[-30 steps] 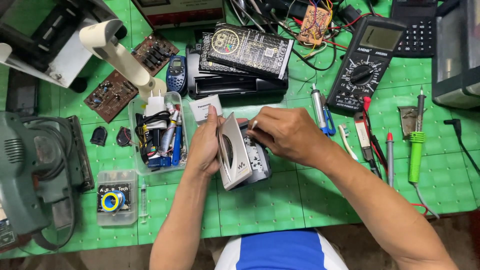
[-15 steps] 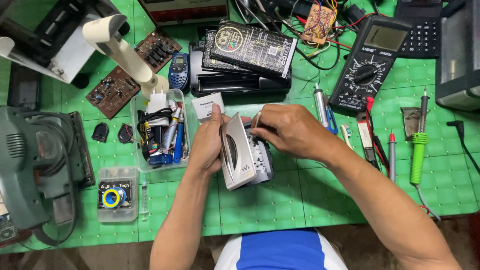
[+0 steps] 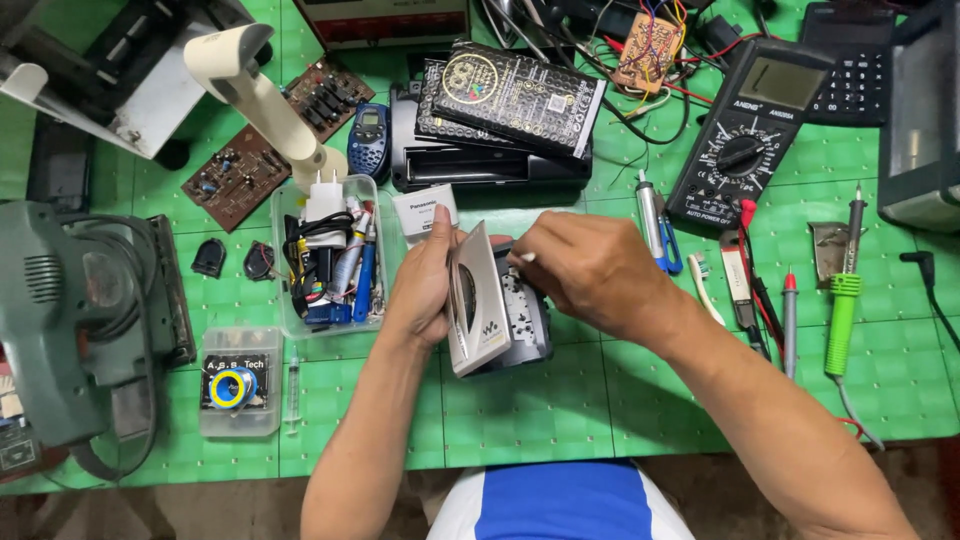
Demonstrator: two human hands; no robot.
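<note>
Player point(image 3: 495, 310): silver cassette player, lid swung open and upright, held just above the counter point(image 3: 530, 410) near the middle of its front edge.
Left hand point(image 3: 425, 285): wrapped around the player's left side, thumb along the lid, gripping it.
Right hand point(image 3: 590, 270): closed over the player's right side, fingers pinching a thin white stick point(image 3: 524, 258) whose tip points into the open mechanism.
Bin point(image 3: 330, 260): clear plastic, just left of the left hand, packed with a charger, cables and pens.
White box point(image 3: 425, 212): small, just behind the left hand's fingertips.
Black unit point(image 3: 480, 165): behind the player, toward the back edge, with a dark printed card lying on top.
Multimeter point(image 3: 750, 130): black, toward the back right corner, red lead trailing forward.
Tools: pen-like tool point(image 3: 650, 215), toothbrush point(image 3: 705, 290), probes and a green-handled iron point(image 3: 840, 320), all lying right of the right hand.
Circuit boards point(image 3: 240, 175): two brown ones, back left, beside a cream lamp arm point(image 3: 260, 100).
Sander point(image 3: 70, 310): grey-green, at the left edge.
Solder case point(image 3: 238, 382): clear, front left, with a syringe point(image 3: 292, 385) just beside it.
</note>
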